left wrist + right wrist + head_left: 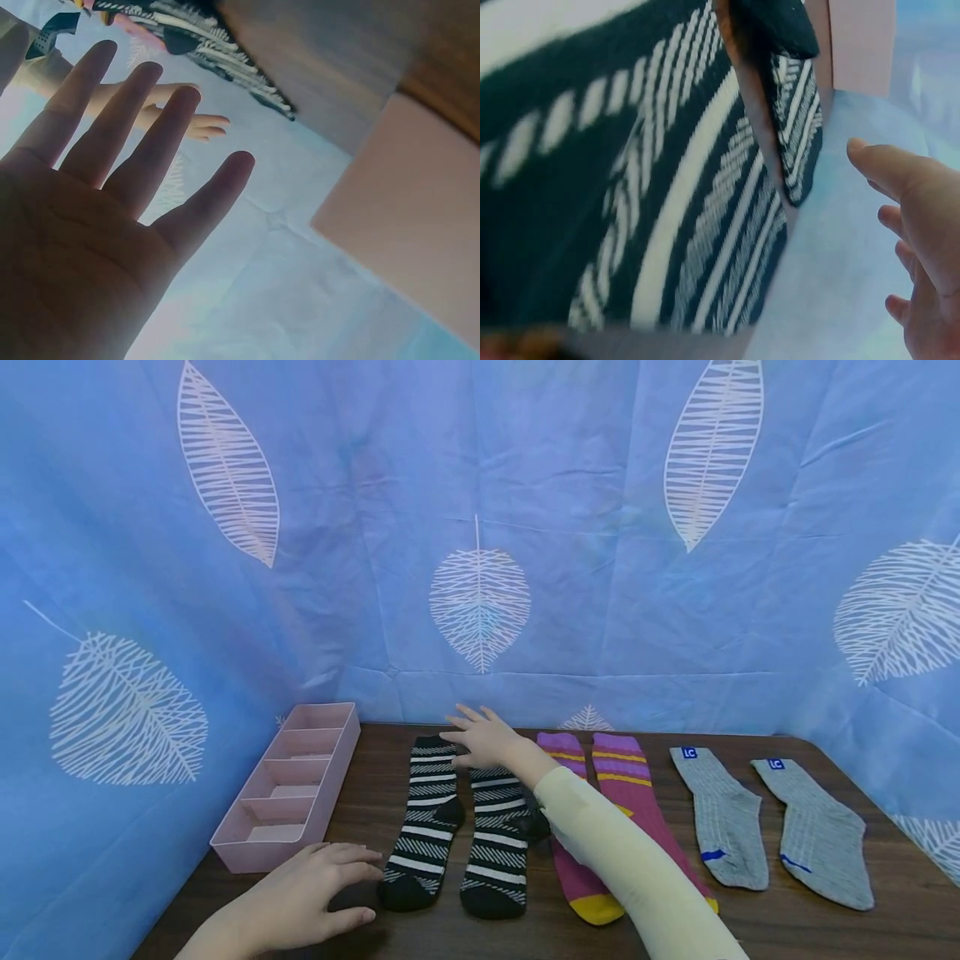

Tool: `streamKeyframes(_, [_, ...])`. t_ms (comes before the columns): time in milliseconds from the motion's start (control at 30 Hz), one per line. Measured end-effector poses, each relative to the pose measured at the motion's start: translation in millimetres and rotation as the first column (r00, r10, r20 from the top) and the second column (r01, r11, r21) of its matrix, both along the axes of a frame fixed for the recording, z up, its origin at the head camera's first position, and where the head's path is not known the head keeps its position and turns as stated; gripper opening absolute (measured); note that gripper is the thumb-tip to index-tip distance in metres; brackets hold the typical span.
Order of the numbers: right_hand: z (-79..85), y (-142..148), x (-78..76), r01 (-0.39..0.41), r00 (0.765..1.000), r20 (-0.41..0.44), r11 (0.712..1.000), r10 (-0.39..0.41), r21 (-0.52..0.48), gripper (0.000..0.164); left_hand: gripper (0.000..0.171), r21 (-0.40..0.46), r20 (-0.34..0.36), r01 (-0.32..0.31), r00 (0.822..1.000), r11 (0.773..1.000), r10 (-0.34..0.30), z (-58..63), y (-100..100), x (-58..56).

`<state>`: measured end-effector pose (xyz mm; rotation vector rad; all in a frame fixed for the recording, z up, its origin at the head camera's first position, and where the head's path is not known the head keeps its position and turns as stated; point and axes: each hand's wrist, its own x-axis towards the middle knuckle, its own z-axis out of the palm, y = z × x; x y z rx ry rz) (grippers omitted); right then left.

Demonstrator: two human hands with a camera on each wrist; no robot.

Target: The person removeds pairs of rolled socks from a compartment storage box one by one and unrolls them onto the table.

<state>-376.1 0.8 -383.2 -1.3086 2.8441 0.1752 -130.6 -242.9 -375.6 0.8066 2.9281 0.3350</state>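
Observation:
Two black-and-white striped socks lie side by side on the table, the left striped sock (422, 831) and the right striped sock (495, 852). My right hand (489, 742) reaches over their cuffs, fingers stretched toward the back left, covering part of the right sock's top. In the right wrist view that hand's fingers hold nothing, and striped knit fabric (697, 187) fills the left side. My left hand (318, 891) is low beside the left sock's toe, its fingers spread. From the left wrist camera, the palm (75, 255) shows bare.
A pink box (345, 777) with several compartments stands at the left. Right of the striped socks lie purple socks (626, 785) with yellow toes, partly behind my right sleeve (622, 860). Two grey socks (731, 827) lie farther right. A blue leaf-print cloth (570, 610) hangs behind the table.

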Motion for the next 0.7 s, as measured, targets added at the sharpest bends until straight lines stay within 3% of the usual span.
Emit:
streamKeyframes(333, [25.4,46.4,19.1,-0.017,0.999,-0.050,0.999,0.015,-0.043,0.059,0.038,-0.008,-0.132,-0.003,0.991,1.000,0.001,24.2,6.7,-13.2])
streamKeyframes(533, [31.8,86.3,33.2,-0.024,0.994,-0.105,0.992,0.011,-0.126,0.057,0.035,0.016,-0.307,0.002,0.952,1.000,0.003,42.5,17.8,-29.1])
streamKeyframes(700, [32.8,122.6,47.3,0.020,0.994,-0.104,0.973,-0.045,-0.229,0.056,0.039,0.080,-0.354,-0.018,0.934,0.997,0.046,57.2,30.2,-46.4])
